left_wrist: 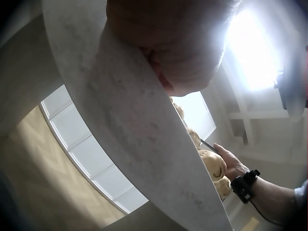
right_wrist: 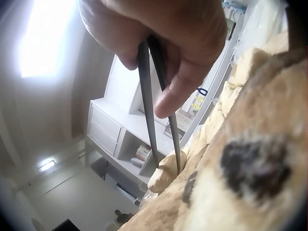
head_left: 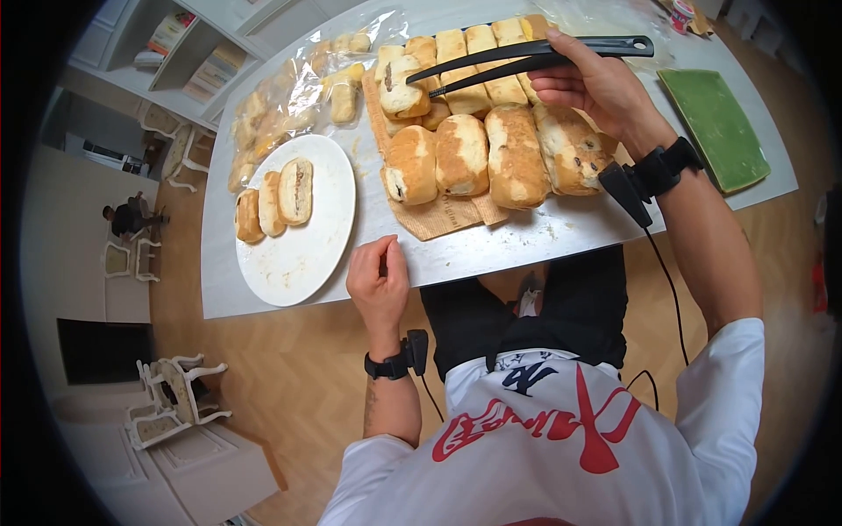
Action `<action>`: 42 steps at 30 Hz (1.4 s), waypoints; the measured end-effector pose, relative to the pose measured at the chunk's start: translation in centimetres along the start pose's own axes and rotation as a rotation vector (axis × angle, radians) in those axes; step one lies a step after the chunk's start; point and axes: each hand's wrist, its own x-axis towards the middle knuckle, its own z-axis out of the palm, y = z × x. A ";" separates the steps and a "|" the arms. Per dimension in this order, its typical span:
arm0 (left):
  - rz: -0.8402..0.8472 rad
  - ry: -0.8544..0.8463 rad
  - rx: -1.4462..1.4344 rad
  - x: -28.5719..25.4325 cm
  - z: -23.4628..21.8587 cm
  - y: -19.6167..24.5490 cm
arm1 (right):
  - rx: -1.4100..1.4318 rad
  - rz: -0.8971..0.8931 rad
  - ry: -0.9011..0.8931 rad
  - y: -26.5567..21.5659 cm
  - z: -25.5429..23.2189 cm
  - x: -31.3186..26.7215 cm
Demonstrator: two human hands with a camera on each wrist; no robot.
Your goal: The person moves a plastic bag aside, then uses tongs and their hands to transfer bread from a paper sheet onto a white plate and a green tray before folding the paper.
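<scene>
My right hand (head_left: pixel 605 88) holds black tongs (head_left: pixel 544 54) over the bread. Their two tips stand apart at the filled bread piece (head_left: pixel 401 98) at the left end of the back row; in the right wrist view one arm of the tongs (right_wrist: pixel 172 130) reaches down at a pale piece (right_wrist: pixel 166 174). Whole browned loaves (head_left: pixel 513 162) stand in the front row, with cut pieces (head_left: pixel 465 66) behind. My left hand (head_left: pixel 377 280) rests at the table's near edge with fingers loosely curled, holding nothing. Left of it, three bread pieces (head_left: pixel 296 191) lie side by side on a white oval plate (head_left: pixel 294 272).
Brown printed paper (head_left: pixel 438 219) lies under the front loaves. Clear plastic bags (head_left: pixel 281 96) with more bread spread over the table's far left. A green board (head_left: pixel 715 127) lies at the right and a small tub (head_left: pixel 681 16) stands at the back right. Crumbs dot the white table (head_left: pixel 430 259).
</scene>
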 end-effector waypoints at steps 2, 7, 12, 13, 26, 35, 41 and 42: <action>0.005 -0.003 0.003 0.0 0.0 -0.1 | -0.018 -0.013 0.031 -0.2 0.2 -0.4; 0.006 -0.016 0.008 0.1 -0.2 0.0 | -0.004 -0.031 0.070 -0.5 0.2 -1.6; 0.037 0.016 0.005 0.1 -0.1 0.0 | 0.135 -0.110 0.106 0.0 1.4 -5.1; 0.028 0.010 -0.009 0.1 -0.2 0.0 | 0.184 -0.092 0.134 -0.1 1.9 -6.0; 0.036 -0.026 -0.106 0.1 -0.8 -0.2 | 0.232 -0.096 0.246 4.1 6.5 -9.2; 0.014 -0.049 -0.133 -0.2 -1.2 -0.6 | 0.265 -0.120 0.336 5.8 7.5 -9.3; 0.025 -0.045 -0.125 -0.2 -1.1 -0.6 | 0.238 -0.122 0.327 5.2 7.8 -9.2; 0.028 -0.045 -0.123 -0.2 -1.1 -0.6 | 0.236 -0.123 0.320 5.1 7.8 -9.1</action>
